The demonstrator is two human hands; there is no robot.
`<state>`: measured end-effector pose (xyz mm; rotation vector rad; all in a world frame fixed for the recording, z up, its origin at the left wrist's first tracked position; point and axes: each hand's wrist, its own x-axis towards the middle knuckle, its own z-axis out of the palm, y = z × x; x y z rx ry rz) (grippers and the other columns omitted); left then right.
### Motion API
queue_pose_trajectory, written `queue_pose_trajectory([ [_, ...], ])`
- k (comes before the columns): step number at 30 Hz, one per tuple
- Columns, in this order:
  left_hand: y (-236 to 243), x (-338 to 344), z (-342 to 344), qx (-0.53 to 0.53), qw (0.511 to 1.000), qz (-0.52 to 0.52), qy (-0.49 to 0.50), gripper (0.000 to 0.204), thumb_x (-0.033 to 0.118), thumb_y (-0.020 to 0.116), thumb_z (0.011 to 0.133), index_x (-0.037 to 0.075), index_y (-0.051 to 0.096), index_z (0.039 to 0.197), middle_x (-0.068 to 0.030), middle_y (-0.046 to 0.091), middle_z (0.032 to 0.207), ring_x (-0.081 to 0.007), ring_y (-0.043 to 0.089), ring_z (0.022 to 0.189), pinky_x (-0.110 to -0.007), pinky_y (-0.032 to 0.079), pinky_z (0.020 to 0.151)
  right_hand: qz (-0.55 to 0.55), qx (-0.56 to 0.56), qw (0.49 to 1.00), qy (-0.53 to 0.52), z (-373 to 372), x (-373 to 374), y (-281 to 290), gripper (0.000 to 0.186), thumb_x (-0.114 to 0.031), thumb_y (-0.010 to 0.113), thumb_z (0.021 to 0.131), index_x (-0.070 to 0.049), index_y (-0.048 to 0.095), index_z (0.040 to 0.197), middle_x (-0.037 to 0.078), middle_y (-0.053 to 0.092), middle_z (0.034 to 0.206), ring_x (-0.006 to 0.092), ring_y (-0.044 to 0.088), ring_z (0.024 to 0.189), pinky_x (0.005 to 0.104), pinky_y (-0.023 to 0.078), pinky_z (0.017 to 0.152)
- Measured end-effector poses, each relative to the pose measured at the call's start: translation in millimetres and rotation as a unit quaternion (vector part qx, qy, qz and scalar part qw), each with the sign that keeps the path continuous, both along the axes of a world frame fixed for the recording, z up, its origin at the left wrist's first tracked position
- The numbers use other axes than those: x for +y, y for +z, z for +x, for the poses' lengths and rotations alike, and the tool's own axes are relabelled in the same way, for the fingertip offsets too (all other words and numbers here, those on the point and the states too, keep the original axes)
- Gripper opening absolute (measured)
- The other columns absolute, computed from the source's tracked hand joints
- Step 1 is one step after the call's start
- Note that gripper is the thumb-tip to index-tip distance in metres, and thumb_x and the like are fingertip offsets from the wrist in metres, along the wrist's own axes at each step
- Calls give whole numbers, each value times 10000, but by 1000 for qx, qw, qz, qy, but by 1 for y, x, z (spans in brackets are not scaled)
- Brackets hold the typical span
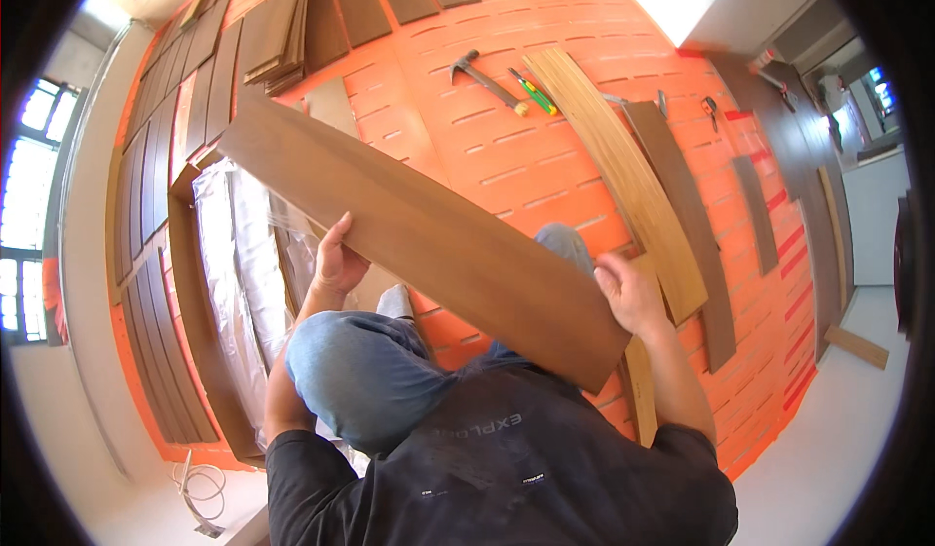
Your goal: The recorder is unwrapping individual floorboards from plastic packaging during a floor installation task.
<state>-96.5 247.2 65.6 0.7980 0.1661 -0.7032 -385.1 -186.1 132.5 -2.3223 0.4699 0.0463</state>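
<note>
A wide brown wooden plank [438, 263] lies diagonally across my view, raised over my lap. My left hand [339, 254] grips its lower left edge, thumb at the edge and fingers mostly hidden behind it. Around its right end, my right hand [625, 291] is closed on the long edge. Beside and below the plank's far end is an open cardboard box [209, 332] with white plastic wrapping [229, 263]. Lighter oak planks [633, 205] and a darker plank [682, 234] lie on the orange underlay to my right.
Brown planks are stacked [278, 35] at the back left and lie in rows [170, 351] along the left. A hammer [492, 83], green-handled tool [531, 91] and other small tools rest on the orange underlay [448, 147]. Dark laid flooring [799, 156] is at right, a coiled cable [203, 492] lower left.
</note>
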Motion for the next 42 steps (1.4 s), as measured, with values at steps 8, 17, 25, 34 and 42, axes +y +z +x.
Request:
queue_pose_trajectory([
  [8,6,-12,1,11,998,3,-69,516,382,533,1085,57,540,1486,-88,658,1427,-264,633,1295,-449,485,1103,102,141,983,64,-10,12,0,689,-622,494,1066,27,718,1128,229,754,1022,388,708,948,438,545,852],
  [17,-4,-59,-1,-34,964,4,-263,593,385,553,1086,1,479,1532,-132,561,1540,-316,507,1435,-545,364,1206,82,61,992,80,44,30,13,604,-554,532,1057,37,639,1004,255,682,969,387,677,925,472,505,779],
  [25,26,-61,-21,-182,861,131,-456,786,476,739,983,-31,473,1523,-162,604,1451,-316,594,1325,-485,477,1097,131,120,982,57,188,89,-70,905,-786,471,975,42,740,1224,324,717,1203,481,686,1158,514,532,1023],
  [34,-7,-3,2,-249,769,305,-503,471,348,682,1036,32,632,1382,-94,689,1271,-221,674,1109,-363,502,984,122,100,987,15,29,26,-6,764,-694,612,965,40,760,1120,253,757,1058,380,734,1002,476,564,868],
  [42,-3,-9,8,-196,819,342,-417,494,302,563,1104,54,504,1528,-66,656,1338,-142,668,1095,-303,498,954,-113,125,963,-210,-179,-91,88,730,-597,815,851,47,694,1174,219,731,1016,333,702,961,424,538,844],
])
